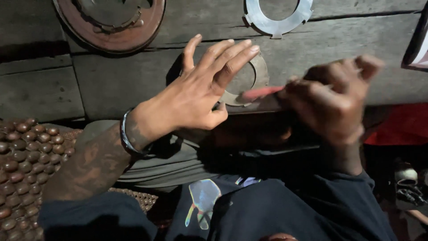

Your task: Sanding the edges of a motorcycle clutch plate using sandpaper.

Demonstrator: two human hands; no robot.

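My left hand (203, 87) is raised with fingers spread and straight, holding nothing, above a flat grey metal ring (254, 78) that lies on the wooden planks. My right hand (332, 96) is blurred by motion and closed around a slim red-tipped tool (261, 93) whose end points left toward the ring and my left hand. A metal bracelet (127, 134) circles my left wrist.
A rusty round disc (111, 22) lies at the upper left and a bright toothed metal ring (278, 15) at the top middle of the grey wooden planks (111, 80). A beaded brown mat (24, 156) is at left. Red cloth (397, 125) sits at right.
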